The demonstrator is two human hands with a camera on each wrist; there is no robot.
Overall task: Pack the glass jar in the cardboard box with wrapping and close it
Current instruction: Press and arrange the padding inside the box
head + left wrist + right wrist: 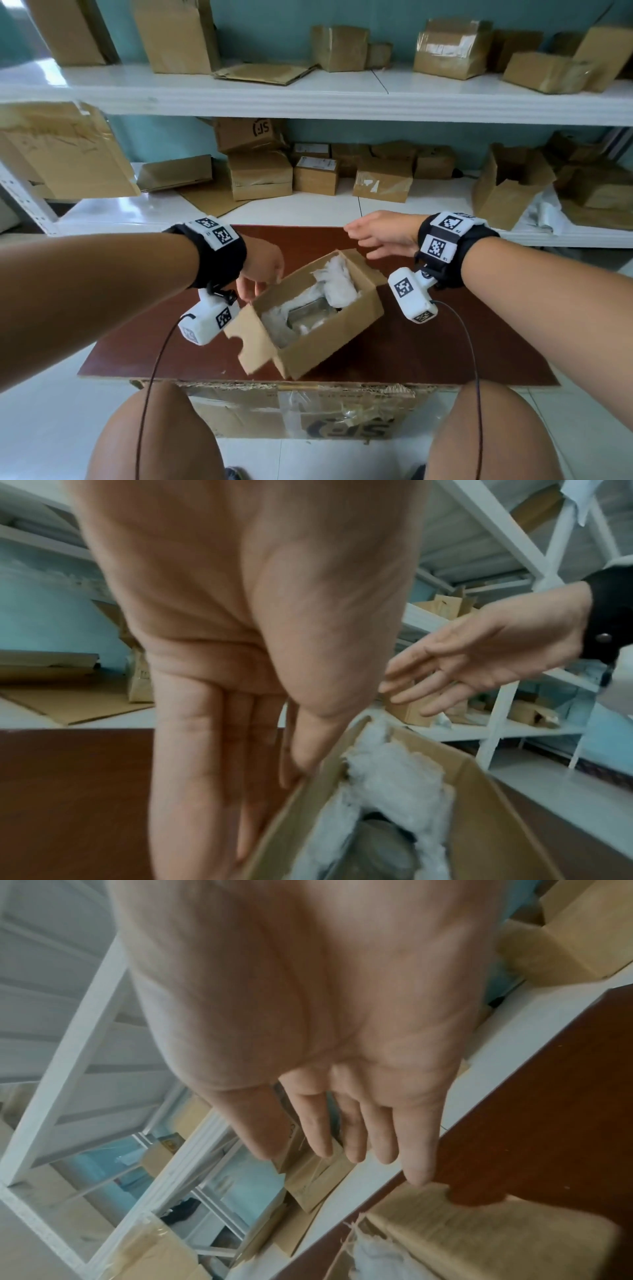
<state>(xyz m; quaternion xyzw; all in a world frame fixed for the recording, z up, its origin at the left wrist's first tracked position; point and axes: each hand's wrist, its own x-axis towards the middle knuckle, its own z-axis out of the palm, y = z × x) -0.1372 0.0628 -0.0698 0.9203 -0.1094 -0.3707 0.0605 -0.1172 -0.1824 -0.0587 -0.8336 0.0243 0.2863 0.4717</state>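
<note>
A small cardboard box (329,342) stands open on the brown table (445,342), turned at an angle. Inside, the glass jar (308,317) lies half covered by white wrapping (337,284). My left hand (255,291) is at the box's far left corner. In the left wrist view its straight fingers (205,777) lie along the outside of the box wall (496,818), with the thumb at the rim beside the wrapping (394,772) and jar (380,842). My right hand (358,241) hovers above the far right corner, fingers (418,1150) spread and empty, just over the box edge (479,1240).
White shelves (308,92) behind the table carry several cardboard boxes and flat sheets. One box flap (246,342) sticks out toward me. The table board rests on a large taped carton (308,411) between my knees. Camera cables (154,377) hang from both wrists.
</note>
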